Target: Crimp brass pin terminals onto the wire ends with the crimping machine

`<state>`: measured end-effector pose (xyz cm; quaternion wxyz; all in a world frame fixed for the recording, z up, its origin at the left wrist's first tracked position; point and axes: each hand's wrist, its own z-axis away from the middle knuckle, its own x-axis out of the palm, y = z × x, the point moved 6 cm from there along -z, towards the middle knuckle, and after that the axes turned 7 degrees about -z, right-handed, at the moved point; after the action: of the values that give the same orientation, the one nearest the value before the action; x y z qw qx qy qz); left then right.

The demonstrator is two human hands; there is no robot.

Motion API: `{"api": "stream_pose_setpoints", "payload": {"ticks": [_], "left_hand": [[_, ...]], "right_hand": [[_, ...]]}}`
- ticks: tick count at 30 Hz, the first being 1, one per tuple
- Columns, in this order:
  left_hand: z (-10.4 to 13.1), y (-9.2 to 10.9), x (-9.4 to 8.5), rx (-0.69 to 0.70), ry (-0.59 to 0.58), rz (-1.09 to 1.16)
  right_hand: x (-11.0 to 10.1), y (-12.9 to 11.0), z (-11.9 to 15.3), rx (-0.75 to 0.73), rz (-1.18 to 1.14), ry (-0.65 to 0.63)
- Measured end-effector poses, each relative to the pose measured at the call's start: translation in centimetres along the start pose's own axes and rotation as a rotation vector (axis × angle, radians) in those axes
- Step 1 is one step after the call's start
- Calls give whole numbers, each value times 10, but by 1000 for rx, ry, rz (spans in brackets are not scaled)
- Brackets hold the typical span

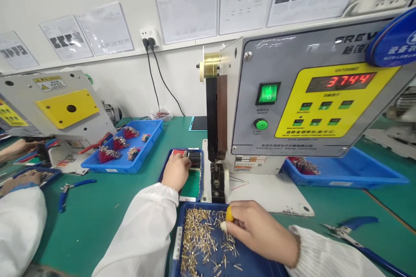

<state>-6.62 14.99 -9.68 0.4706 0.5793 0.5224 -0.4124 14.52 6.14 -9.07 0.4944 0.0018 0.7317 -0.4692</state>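
Note:
My left hand (176,170) reaches into a small blue tray (202,173) of red, black and green pieces. Its fingers are bent together at the red and black pieces; what they pinch is hidden. My right hand (260,230), with a yellow cover on one finger and a pale cover on the thumb, is over the right part of a larger blue tray (177,242). Small gold metal pins (198,236) lie scattered in that tray. The right thumb and fingertips are drawn together by the pins, and anything between them is too small to make out.
A grey machine (289,95) stands behind the trays, its crimping head (217,181) between my hands. Blue-handled pliers (352,236) lie right, others (69,188) left. Blue bins (152,138) hold wire bundles. Another person's hands and white sleeve (24,225) are at far left.

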Motion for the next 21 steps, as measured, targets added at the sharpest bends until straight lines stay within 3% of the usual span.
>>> {"api": "stream_pose_setpoints", "payload": {"ticks": [6,21], "left_hand": [[6,15,8,119,-173,27],[4,14,13,103,-136,18]], "right_hand": [[-1,0,-1,-9,8,7],[-1,-1,0,-7,7,-9]]}}
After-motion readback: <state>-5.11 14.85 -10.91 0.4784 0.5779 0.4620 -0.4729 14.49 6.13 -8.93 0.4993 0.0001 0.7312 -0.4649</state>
